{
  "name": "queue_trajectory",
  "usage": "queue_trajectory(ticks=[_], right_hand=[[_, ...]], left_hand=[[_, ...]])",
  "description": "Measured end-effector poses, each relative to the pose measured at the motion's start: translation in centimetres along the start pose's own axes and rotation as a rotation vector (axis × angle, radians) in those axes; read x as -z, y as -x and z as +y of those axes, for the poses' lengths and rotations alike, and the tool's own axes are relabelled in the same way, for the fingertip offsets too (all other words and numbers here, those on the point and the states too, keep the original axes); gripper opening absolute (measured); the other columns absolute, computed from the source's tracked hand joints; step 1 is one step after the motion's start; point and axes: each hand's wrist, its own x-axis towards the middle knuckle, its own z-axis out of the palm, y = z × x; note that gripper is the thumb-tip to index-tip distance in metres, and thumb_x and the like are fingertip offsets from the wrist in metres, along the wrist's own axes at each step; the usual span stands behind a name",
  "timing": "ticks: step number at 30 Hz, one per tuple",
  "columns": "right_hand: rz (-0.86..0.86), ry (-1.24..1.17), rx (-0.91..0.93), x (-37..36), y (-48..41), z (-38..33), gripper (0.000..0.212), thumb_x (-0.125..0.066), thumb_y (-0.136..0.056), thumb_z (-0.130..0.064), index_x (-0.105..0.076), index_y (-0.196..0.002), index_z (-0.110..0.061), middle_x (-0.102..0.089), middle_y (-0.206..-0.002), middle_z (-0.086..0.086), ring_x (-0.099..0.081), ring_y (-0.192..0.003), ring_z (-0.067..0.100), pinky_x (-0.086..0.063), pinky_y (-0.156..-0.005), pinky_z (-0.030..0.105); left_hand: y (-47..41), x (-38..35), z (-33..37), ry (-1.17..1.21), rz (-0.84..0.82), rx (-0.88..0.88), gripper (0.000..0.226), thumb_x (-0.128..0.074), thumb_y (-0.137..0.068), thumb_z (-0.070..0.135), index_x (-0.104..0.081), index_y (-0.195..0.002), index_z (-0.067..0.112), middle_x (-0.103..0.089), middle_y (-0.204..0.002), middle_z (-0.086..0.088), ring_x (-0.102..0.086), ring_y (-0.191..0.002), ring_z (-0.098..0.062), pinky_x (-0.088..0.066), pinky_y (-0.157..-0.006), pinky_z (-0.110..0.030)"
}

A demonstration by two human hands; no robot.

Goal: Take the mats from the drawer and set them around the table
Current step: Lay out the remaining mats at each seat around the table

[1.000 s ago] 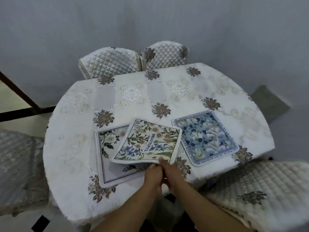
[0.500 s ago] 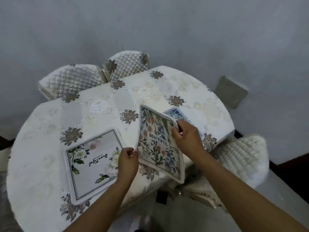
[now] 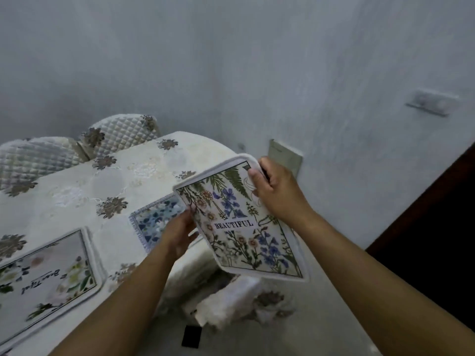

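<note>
- While it hangs in the air beyond the edge of the tabletop (image 3: 77,191), the flowered mat (image 3: 241,224) looks light and soft; opposite edges suit holding.
- The left grip (image 3: 177,235) pinches its left edge, and the right grip (image 3: 277,194) pinches its top corner.

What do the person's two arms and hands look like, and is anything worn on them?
The left hand and the right hand are bare: no gloves, no ring or watch visible. The left forearm and right forearm are uncovered to the frame's edge; no sleeve shows.
</note>
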Motion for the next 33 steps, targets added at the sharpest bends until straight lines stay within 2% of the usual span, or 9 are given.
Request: queue_trajectory(ticks=[3,7,10,14,18,23,26,30,33], right_hand=[[0.128,0.011,-0.049,5.8,0.9,3.9,0.030,-0.046,-0.099,-0.041,-0.042,-0.078,-0.020,-0.058,-0.073,0.009,-0.064,-0.070,0.030,-0.056,-0.061,0.052],[0.323,0.129,-0.174,11.6,1.1,10.8,0.020,-0.046,-0.100,-0.037,-0.038,-0.082,-0.031,-0.052,-0.066,-0.009,-0.052,-0.057,0.001,-0.038,-0.046,0.025],[0.356,0.089,-0.373,14.2,0.5,16.3,0.023,-0.049,-0.098,-0.034,-0.040,-0.080,-0.024,-0.055,-0.071,-0.007,-0.057,-0.060,0.005,-0.035,-0.047,0.023],[0.381,0.008,-0.551,15.7,-1.0,22.0,0.023,-0.051,-0.095,-0.036,-0.045,-0.076,-0.025,-0.063,-0.075,-0.002,-0.066,-0.059,0.009,-0.037,-0.043,0.022],[0.362,-0.052,-0.601,15.9,-4.0,26.5,0.029,-0.046,-0.095,-0.043,-0.052,-0.081,-0.018,-0.066,-0.077,-0.002,-0.069,-0.065,0.007,-0.040,-0.048,0.024],[0.333,-0.165,-0.681,15.9,-7.9,32.6,0.033,-0.045,-0.100,-0.032,-0.049,-0.069,-0.019,-0.058,-0.068,-0.005,-0.056,-0.053,-0.012,-0.035,-0.043,0.010],[0.292,-0.177,-0.747,16.8,-10.5,36.2,0.030,-0.043,-0.099,-0.028,-0.055,-0.079,-0.011,-0.065,-0.076,0.003,-0.062,-0.068,0.008,-0.041,-0.056,0.024],[0.234,-0.055,-0.702,17.1,-14.3,39.9,0.028,-0.036,-0.103,-0.030,-0.050,-0.085,-0.013,-0.063,-0.080,-0.007,-0.057,-0.070,-0.003,-0.035,-0.051,0.021],[0.158,0.068,-0.612,16.7,-17.6,42.6,0.028,-0.035,-0.104,-0.034,-0.046,-0.086,-0.015,-0.069,-0.091,0.000,-0.065,-0.081,0.007,-0.040,-0.054,0.022]], left_hand=[[0.8,-6.3,-0.8,-0.108,0.140,-0.184,0.030,-0.052,-0.100,0.028,-0.063,-0.104,0.000,-0.070,-0.106,-0.021,-0.067,-0.098,-0.036,-0.053,-0.091,-0.052],[1.8,-13.2,-0.1,-0.416,0.243,-0.488,0.029,-0.059,-0.094,0.032,-0.054,-0.075,0.011,-0.055,-0.071,-0.009,-0.053,-0.069,-0.021,-0.042,-0.064,-0.036],[1.5,-17.0,0.2,-0.584,0.213,-0.603,0.031,-0.053,-0.096,0.038,-0.052,-0.077,0.014,-0.054,-0.070,-0.004,-0.049,-0.061,-0.018,-0.040,-0.056,-0.034],[-1.3,-21.0,0.1,-0.672,0.257,-0.585,0.030,-0.047,-0.096,0.042,-0.053,-0.077,0.019,-0.058,-0.071,-0.002,-0.053,-0.061,-0.018,-0.037,-0.052,-0.030],[-6.4,-25.8,0.1,-0.562,0.284,-0.492,0.032,-0.047,-0.095,0.039,-0.054,-0.079,0.012,-0.062,-0.074,-0.010,-0.058,-0.066,-0.029,-0.047,-0.060,-0.040],[-13.2,-31.4,1.1,-0.371,0.257,-0.342,0.030,-0.052,-0.093,0.033,-0.058,-0.074,0.010,-0.063,-0.068,-0.008,-0.059,-0.065,-0.026,-0.044,-0.060,-0.034],[-16.5,-33.4,1.8,-0.320,0.240,-0.293,0.030,-0.053,-0.093,0.031,-0.063,-0.078,0.007,-0.069,-0.071,-0.009,-0.064,-0.064,-0.025,-0.045,-0.058,-0.031],[-20.2,-35.5,2.3,-0.416,0.307,-0.313,0.030,-0.054,-0.094,0.031,-0.058,-0.074,0.008,-0.065,-0.071,-0.008,-0.060,-0.065,-0.024,-0.042,-0.057,-0.031],[-22.4,-35.8,2.5,-0.576,0.376,-0.369,0.029,-0.052,-0.094,0.034,-0.057,-0.075,0.013,-0.064,-0.073,-0.004,-0.061,-0.069,-0.021,-0.039,-0.054,-0.030]])
